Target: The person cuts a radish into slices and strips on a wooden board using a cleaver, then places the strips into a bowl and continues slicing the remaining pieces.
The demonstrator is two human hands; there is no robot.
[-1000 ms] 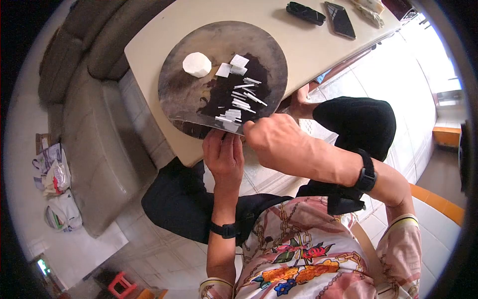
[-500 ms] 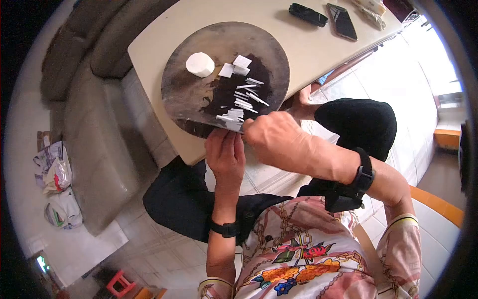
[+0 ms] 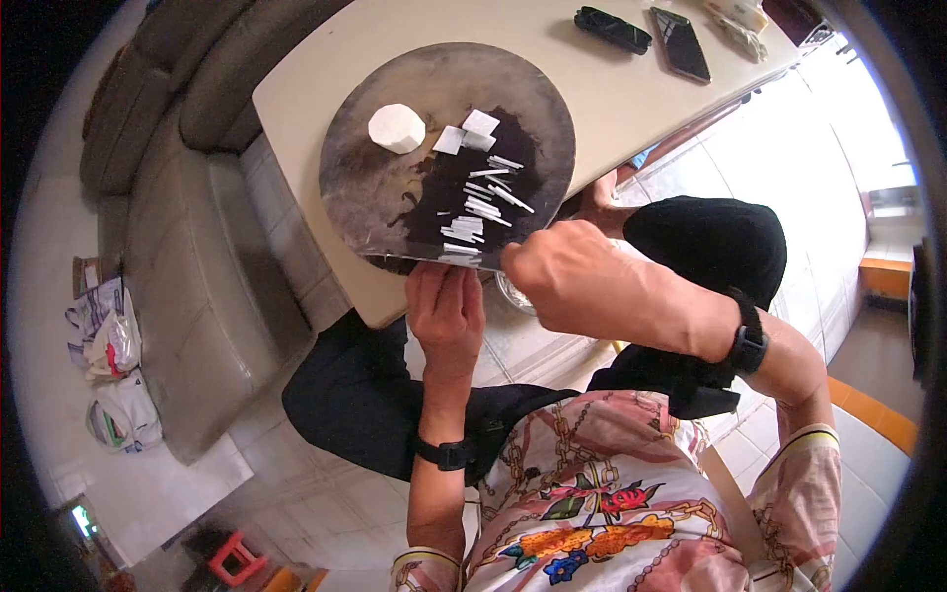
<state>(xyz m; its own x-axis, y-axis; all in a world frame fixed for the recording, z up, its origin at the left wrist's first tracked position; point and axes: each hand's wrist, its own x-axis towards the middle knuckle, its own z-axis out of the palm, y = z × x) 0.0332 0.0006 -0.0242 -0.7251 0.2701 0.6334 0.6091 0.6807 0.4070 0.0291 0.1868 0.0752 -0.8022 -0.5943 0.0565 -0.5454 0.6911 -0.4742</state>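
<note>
My right hand (image 3: pixel 577 281) is closed round the handle end of a wide-bladed kitchen knife (image 3: pixel 424 254). The blade lies across the near edge of a round, dark, wet chopping board (image 3: pixel 370 84). Just on the near side of the blade, my left hand (image 3: pixel 446 304) has its fingers bent and together; whatever lies under the fingertips is hidden. Beyond the blade, a row of thin white strips (image 3: pixel 481 207) runs up the board. Past them are several flat white slices (image 3: pixel 479 122), and to their left a white many-sided block (image 3: pixel 397 129) of some firm food.
The board sits on a cream table (image 3: pixel 296 84). At its far side lie a black case (image 3: pixel 612 31), a phone (image 3: pixel 681 45) and a plastic-wrapped packet (image 3: pixel 738 22). A grey sofa (image 3: pixel 197 266) stands at the left. A bowl rim (image 3: pixel 515 294) shows below my right hand.
My right hand and the knife have shifted a little to the right. The strips nearest the blade have spread apart somewhat. My left hand has hardly moved.
</note>
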